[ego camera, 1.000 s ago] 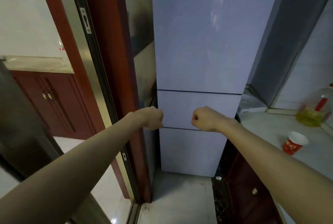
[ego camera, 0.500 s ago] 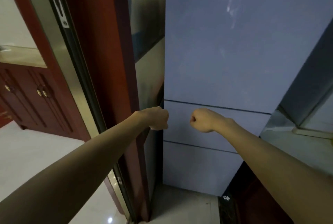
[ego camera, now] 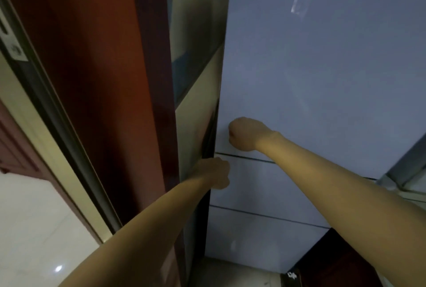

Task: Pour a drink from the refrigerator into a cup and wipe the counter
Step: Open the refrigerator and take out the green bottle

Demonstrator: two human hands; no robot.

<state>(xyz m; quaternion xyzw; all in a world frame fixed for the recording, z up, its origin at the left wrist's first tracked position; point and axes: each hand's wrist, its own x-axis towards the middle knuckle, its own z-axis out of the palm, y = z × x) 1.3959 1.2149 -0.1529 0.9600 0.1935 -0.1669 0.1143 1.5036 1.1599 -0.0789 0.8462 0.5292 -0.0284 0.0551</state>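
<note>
While the refrigerator (ego camera: 265, 229) stands closed dead ahead, right hand (ego camera: 244, 133) is clenched, empty, before the lower-left corner of its tall upper door (ego camera: 322, 67), left hand (ego camera: 214, 173) curled at the left edge just below, grip unclear.

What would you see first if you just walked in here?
A tall pale fridge fills the right side. The right hand is a fist in front of its top door. The left hand sits lower, at the fridge's left edge.
</note>
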